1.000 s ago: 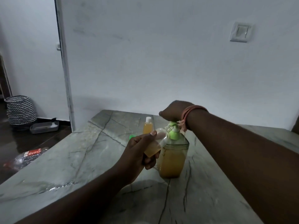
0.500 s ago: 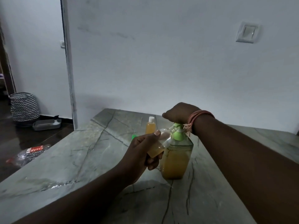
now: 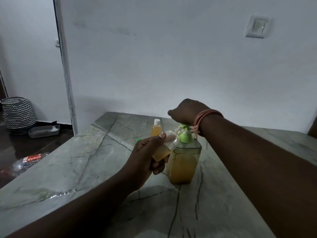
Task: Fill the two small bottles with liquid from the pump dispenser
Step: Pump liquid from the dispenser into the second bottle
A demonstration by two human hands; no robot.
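Note:
A clear pump dispenser [image 3: 184, 164] with a green pump top and amber liquid stands on the marble table [image 3: 85, 162]. My right hand [image 3: 187, 110] rests fisted on top of the pump head. My left hand [image 3: 147, 155] holds a small clear bottle [image 3: 165, 149], tilted, its mouth up against the pump spout; amber liquid fills its lower part. A second small bottle [image 3: 156, 129] with a white cap, full of amber liquid, stands upright just behind. A small green cap [image 3: 138, 139] peeks out behind my left hand.
The table's left edge drops to a dark floor with a crushed plastic bottle [image 3: 25, 162], a grey tray [image 3: 44, 132] and a zigzag-patterned basket [image 3: 18, 114]. A white wall with a light switch [image 3: 256, 28] rises behind the table.
The small bottle has stayed at the spout in my left hand and my right hand has stayed on the pump head. The camera has shifted slightly.

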